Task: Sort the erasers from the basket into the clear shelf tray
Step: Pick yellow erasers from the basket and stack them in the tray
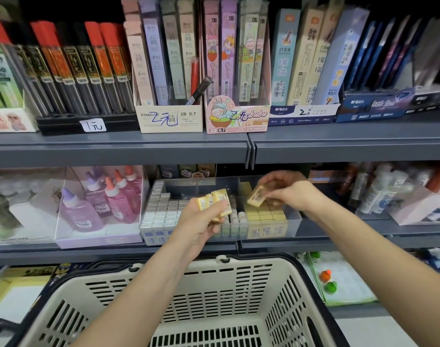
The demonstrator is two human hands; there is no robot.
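Two hands are seen raised in front of the clear shelf tray (295, 225), which stands on the lower grey shelf (113, 249), above and behind the cream basket (239, 284)

Right hand (286, 190): a single yellow eraser (256, 196) is pinched between thumb and fingertips, the other fingers curled over it. Its long axis is tilted, running from lower left to upper right, with the printed label face turned toward the camera. It is held just above the yellow rows (266, 216) packed in the tray's right compartment; whether it touches them cannot be told

Left hand (201, 221): a small cluster of yellow erasers (215, 200), about three, is gripped between thumb and curled fingers. The blocks are pressed side by side, the row rising slightly to the right. The long axis of each block is partly hidden by the fingers and cannot be told. The cluster is held in front of the tray's middle section, clear of its contents

Tray, left compartment: white erasers (161, 209) are stood on end in tight rows. No erasers can be made out in the part of the basket that shows
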